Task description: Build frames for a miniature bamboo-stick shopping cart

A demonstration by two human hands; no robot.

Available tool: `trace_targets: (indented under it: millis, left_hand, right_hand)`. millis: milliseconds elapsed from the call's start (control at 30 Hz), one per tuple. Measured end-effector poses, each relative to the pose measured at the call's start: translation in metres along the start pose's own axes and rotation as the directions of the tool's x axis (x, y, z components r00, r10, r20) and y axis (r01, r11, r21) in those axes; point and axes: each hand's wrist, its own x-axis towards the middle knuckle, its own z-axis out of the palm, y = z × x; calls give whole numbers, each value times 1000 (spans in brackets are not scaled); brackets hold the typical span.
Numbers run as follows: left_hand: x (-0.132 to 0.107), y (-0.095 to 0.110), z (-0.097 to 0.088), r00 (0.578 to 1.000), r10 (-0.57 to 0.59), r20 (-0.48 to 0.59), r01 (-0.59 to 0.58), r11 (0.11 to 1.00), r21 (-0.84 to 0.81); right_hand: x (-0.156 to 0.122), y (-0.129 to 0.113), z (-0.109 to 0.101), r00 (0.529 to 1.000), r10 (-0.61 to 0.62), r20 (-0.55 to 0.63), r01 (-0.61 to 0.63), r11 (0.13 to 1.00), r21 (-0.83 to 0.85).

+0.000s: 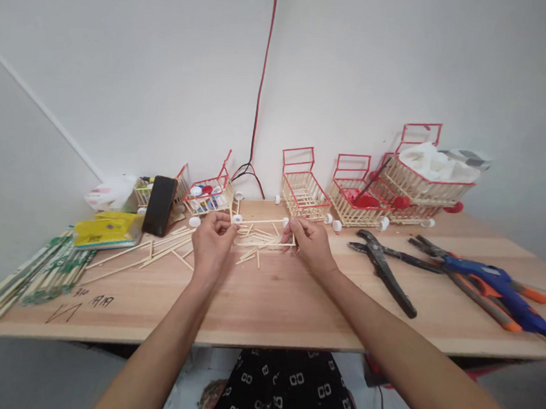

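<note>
Between my two hands, just above the wooden table point(261, 314), is a thin rectangular frame of wooden sticks point(266, 221). My left hand point(213, 240) is closed in a pinch at its left end, and my right hand point(312, 244) pinches the right end. Small white round pieces show by the fingertips of both hands. Below the frame, loose short sticks point(248, 255) lie scattered on the wood. Longer thin sticks point(143, 257) spread out to the left of my left hand. My fingers partly cover the frame's ends.
Along the wall stand several small stick carts with red rims, among them an unfilled cart point(306, 195) and one holding white material point(427, 175). Cutting pliers point(383, 268) and a blue glue gun point(494, 283) lie right. A phone point(159, 205), yellow pack point(108, 229) and bundled sticks point(59, 266) are left.
</note>
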Motion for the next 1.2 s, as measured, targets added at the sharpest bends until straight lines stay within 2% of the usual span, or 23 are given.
trace_targets:
  millis: [167,333,467,667,933,1200]
  left_hand:
    - [0,-1,1,1000,-3,8,3,1000,-13]
    - [1,-2,2,998,-6,70,16,990,-137]
    - [4,-5,2,992,-57,109,84,961,-263]
    - [6,-11,3,962,-172,211,251,859,-445]
    - [6,-1,2,914,-242,326,399,690,-605]
    - [6,-4,2,925,-245,289,374,717,-588]
  right_hand:
    - [1,0,0,1000,19,-3,-19,1000,8]
    - [3,-2,-1,998,60,-35,-58,997,57]
    - [3,-1,-1,999,41,-12,-41,999,32]
    - [6,3,-4,998,69,1,-69,996,59]
    - [9,9,-6,996,92,-7,-91,989,121]
    - [8,6,-4,991,132,3,-131,982,133]
